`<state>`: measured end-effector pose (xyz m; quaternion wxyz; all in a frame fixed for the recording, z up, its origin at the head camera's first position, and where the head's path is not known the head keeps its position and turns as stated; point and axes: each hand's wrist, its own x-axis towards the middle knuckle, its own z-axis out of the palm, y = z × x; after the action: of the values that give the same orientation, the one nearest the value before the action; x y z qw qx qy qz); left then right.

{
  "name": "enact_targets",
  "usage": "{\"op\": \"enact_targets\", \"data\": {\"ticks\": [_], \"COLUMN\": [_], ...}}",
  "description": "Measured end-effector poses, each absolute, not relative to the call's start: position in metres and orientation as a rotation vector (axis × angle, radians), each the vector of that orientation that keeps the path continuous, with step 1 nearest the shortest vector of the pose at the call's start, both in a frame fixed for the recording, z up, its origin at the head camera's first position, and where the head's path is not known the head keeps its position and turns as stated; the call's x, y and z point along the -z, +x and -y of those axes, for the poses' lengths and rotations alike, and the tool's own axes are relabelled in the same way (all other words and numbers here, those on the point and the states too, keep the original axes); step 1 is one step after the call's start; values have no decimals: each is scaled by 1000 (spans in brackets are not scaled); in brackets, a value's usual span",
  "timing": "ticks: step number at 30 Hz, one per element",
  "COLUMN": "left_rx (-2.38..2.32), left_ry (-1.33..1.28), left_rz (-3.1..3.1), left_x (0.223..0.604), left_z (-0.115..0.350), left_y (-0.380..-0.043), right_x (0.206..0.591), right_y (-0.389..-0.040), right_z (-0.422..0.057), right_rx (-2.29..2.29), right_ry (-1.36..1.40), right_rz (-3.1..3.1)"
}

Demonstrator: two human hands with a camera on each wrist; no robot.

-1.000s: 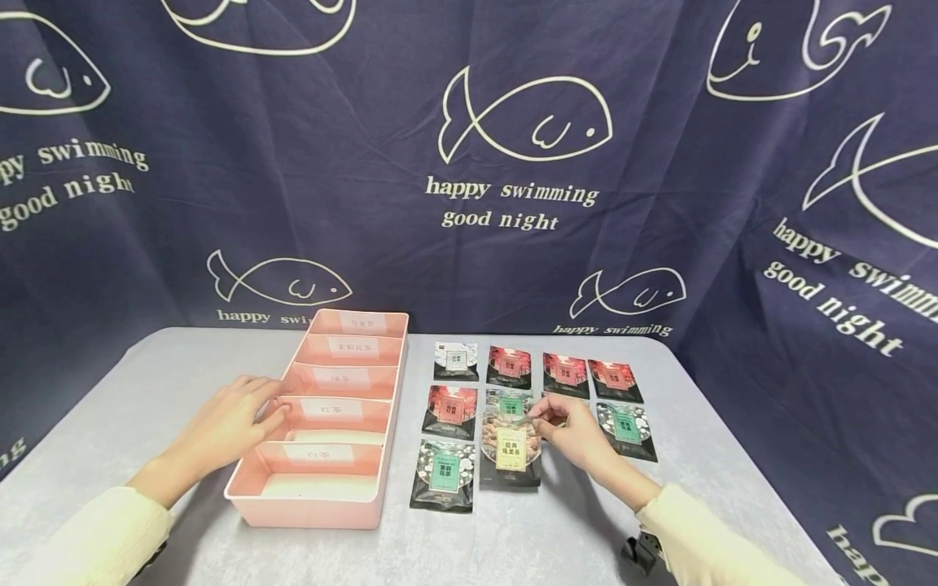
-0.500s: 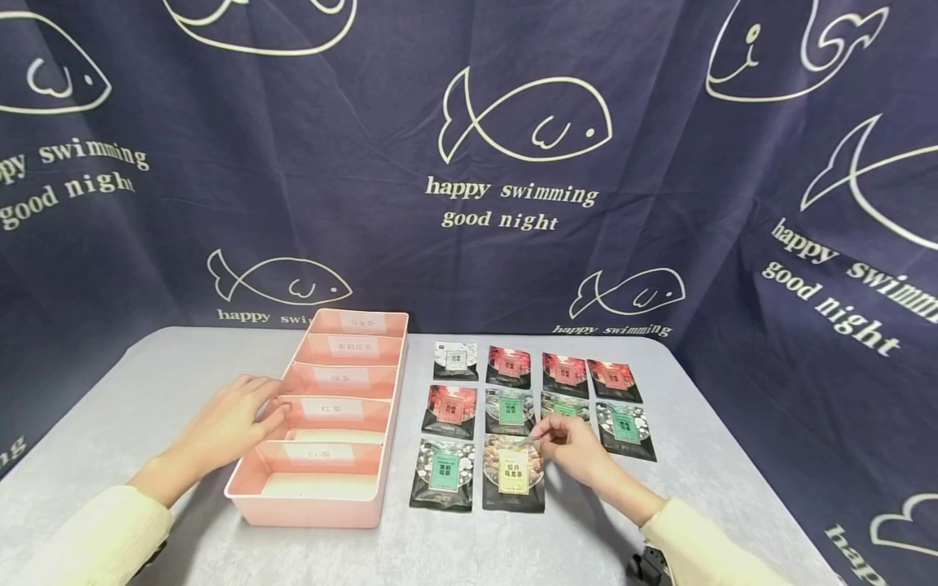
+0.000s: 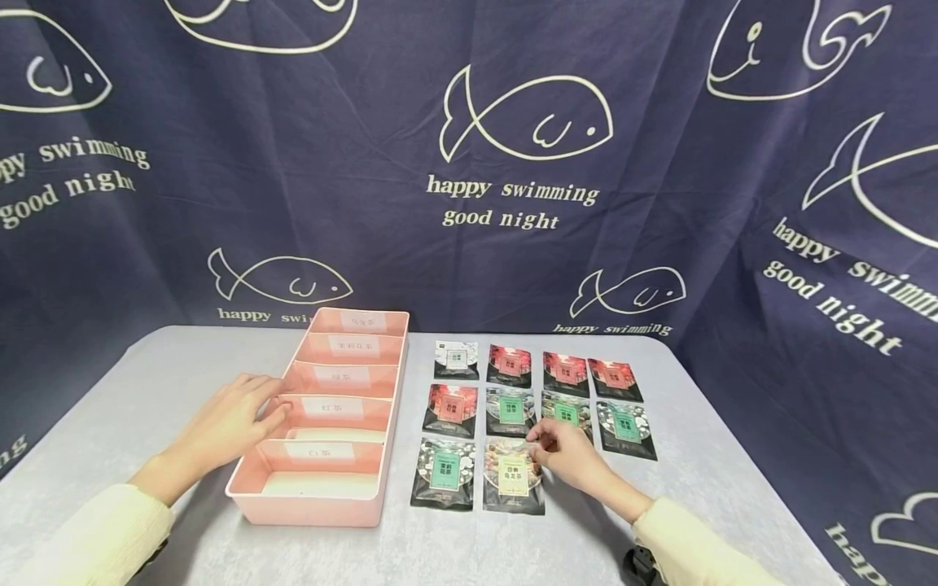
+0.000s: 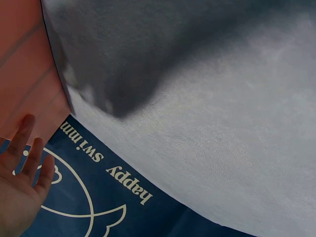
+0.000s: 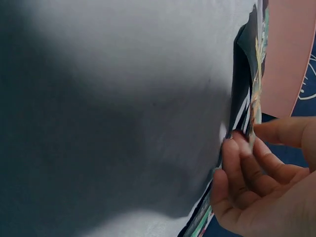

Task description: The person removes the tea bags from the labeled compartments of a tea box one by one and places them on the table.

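My left hand [image 3: 230,419] rests at the left rim of a pink divided box [image 3: 308,511], its fingers fairly straight in the left wrist view beside the pink wall [image 4: 29,84]. With thumb and fingertips, my right hand [image 3: 575,457] pinches the upper right corner of a tea packet [image 3: 513,480] with a pale yellow label. This packet lies in the front row, right of a black, green-labelled packet [image 3: 443,476]. In the right wrist view, the pinched packet [image 5: 256,94] shows nearly edge-on between thumb and fingers of my right hand [image 5: 266,173].
Behind stand rows of tea packets: a white one [image 3: 456,360], several red ones like this red packet [image 3: 509,368], and green-labelled ones like this packet [image 3: 624,429]. White paper labels [image 3: 318,451] mark the box's compartments. A dark fish-print curtain [image 3: 469,268] hangs behind the table.
My right hand has brought the yellow-labelled packet down toward me, uncovering the green-labelled packets behind it. It now lies in the front row. My left hand has stayed at the box.
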<state>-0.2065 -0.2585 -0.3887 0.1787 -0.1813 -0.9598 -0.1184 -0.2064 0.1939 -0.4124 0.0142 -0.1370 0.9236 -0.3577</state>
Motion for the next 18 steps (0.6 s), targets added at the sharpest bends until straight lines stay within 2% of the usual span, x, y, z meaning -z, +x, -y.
{"op": "enact_targets", "data": {"ticks": [11,18], "left_rx": [336,325], "left_ry": [-521,-516], "left_rz": [2709,2717], "left_x": [388,388], "left_z": [257,258], "left_y": [-206,-206], "right_x": [406,399], "right_y": [-202,-206], "right_z": [-193,-197], "right_rx": [982,967], "right_ry": [-329,-390], "right_rz": [-2943,-2984]}}
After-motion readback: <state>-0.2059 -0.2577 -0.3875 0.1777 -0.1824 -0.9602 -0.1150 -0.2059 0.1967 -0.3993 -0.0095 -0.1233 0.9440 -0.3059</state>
